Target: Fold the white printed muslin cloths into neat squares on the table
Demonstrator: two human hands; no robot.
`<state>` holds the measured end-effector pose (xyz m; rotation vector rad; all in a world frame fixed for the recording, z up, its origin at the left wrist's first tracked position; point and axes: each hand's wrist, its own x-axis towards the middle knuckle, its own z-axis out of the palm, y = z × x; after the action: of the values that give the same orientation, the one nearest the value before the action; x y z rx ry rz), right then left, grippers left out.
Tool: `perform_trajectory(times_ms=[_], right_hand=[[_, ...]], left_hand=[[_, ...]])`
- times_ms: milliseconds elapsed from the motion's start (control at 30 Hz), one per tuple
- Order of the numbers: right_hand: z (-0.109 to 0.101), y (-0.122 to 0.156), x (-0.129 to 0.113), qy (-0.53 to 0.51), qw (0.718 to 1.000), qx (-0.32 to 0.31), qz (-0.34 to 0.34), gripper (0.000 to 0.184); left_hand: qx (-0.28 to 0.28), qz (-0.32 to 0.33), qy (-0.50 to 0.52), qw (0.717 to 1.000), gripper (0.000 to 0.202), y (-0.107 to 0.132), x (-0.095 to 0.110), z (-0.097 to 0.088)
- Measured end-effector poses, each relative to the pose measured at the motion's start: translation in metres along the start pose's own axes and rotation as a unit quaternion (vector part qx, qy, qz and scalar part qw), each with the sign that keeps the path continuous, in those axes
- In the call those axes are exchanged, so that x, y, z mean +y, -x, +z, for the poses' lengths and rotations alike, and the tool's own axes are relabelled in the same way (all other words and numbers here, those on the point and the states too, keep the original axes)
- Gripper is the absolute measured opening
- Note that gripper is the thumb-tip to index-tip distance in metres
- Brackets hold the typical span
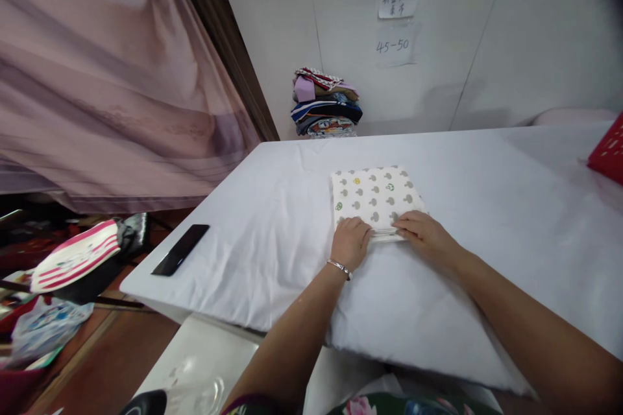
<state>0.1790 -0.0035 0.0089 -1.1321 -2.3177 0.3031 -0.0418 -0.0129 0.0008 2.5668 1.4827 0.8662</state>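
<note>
A white cloth (374, 198) printed with grey, yellow and green mushroom-like shapes lies folded into a layered, roughly square pad on the white-covered table (263, 227). At its near left corner, my left hand (349, 243), with a bracelet at the wrist, has its fingers closed on the edge. My right hand (424, 235) pinches the near right part of the same edge. Between the two hands the stacked folds show. Both thumbs are partly hidden.
A black phone (181, 249) lies near the table's left edge. Behind the far edge rises a pile of folded fabrics (326, 104). A red object (608, 152) sits at the far right. Pink curtains (107, 78) hang at left, above a cluttered chair (78, 259).
</note>
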Motion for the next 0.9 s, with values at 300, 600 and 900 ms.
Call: perform_trajectory(times_ms=[300, 600, 900], right_hand=[[-0.002, 0.0, -0.004, 0.013, 0.999, 0.021, -0.027, 0.026], [-0.008, 0.001, 0.001, 0.064, 0.995, 0.061, -0.047, 0.024], [-0.015, 0.006, -0.004, 0.063, 0.996, -0.024, -0.062, 0.024]], left_hand=[[0.01, 0.02, 0.016, 1.0, 0.016, 0.003, -0.003, 0.001], [0.028, 0.022, -0.038, 0.999, 0.019, 0.001, 0.003, -0.001], [-0.016, 0.055, -0.027, 0.998, 0.017, 0.006, 0.0, 0.0]])
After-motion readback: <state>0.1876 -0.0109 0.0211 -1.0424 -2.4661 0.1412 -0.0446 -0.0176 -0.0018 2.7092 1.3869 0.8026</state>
